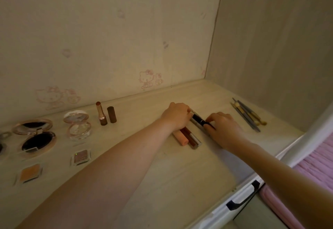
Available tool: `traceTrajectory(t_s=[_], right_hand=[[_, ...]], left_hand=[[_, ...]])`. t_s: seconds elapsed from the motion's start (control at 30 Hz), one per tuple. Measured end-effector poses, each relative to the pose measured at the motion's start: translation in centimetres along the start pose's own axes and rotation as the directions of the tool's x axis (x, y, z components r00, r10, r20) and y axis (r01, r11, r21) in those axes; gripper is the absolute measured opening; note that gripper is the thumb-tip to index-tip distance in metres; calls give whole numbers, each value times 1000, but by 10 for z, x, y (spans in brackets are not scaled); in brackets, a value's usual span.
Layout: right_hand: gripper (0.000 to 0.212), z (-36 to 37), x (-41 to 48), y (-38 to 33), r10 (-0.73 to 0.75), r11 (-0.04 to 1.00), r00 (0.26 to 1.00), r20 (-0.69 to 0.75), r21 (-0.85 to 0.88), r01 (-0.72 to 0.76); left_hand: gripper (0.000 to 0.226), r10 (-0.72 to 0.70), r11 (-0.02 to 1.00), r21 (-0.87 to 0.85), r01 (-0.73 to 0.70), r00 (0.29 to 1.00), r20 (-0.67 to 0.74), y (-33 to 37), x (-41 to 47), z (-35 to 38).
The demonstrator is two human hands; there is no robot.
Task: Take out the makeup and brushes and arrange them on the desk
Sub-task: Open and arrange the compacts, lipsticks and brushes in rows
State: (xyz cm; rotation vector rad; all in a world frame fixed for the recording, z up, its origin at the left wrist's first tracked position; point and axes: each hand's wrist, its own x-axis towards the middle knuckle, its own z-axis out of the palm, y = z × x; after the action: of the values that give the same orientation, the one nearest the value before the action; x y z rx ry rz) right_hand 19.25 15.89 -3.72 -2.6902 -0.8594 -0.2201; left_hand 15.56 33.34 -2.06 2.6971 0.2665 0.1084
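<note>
A black and silver makeup tube (199, 119) lies on the pale desk (180, 171), held at both ends: my left hand (177, 115) pinches its far end, my right hand (223, 128) its near end. Beside it, partly under my left wrist, lie a peach tube (181, 139) and a brown tube with a silver cap (192, 139). Several brushes (247, 115) lie in a row at the right. An uncapped lipstick (100, 113) stands next to its brown cap (111, 114). Two open round compacts (37, 136) (78, 126) and two small square pans (81, 156) (30, 173) lie at the left.
A wall with faint pink cartoon-cat prints (149, 79) runs behind the desk, and a side panel (270, 48) closes its right end. Below the desk's front edge is a drawer with a black handle (243, 196). A pink fabric (317, 165) lies at the lower right.
</note>
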Motion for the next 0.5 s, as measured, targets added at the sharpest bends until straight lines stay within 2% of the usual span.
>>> traceTrajectory(t_s=[0.13, 0.27, 0.5], right_hand=[[17, 2, 5, 0, -8, 1000, 1000, 5, -11, 8], [16, 6, 5, -1, -3, 1000, 1000, -15, 27, 3], [20, 5, 0, -4, 50, 982, 994, -101, 184, -31]], left_hand=[[33, 4, 1000, 8, -5, 998, 64, 9, 11, 4], [30, 26, 1000, 16, -27, 999, 34, 10, 12, 6], [24, -21, 955, -298, -6, 996, -89, 3, -2, 1]])
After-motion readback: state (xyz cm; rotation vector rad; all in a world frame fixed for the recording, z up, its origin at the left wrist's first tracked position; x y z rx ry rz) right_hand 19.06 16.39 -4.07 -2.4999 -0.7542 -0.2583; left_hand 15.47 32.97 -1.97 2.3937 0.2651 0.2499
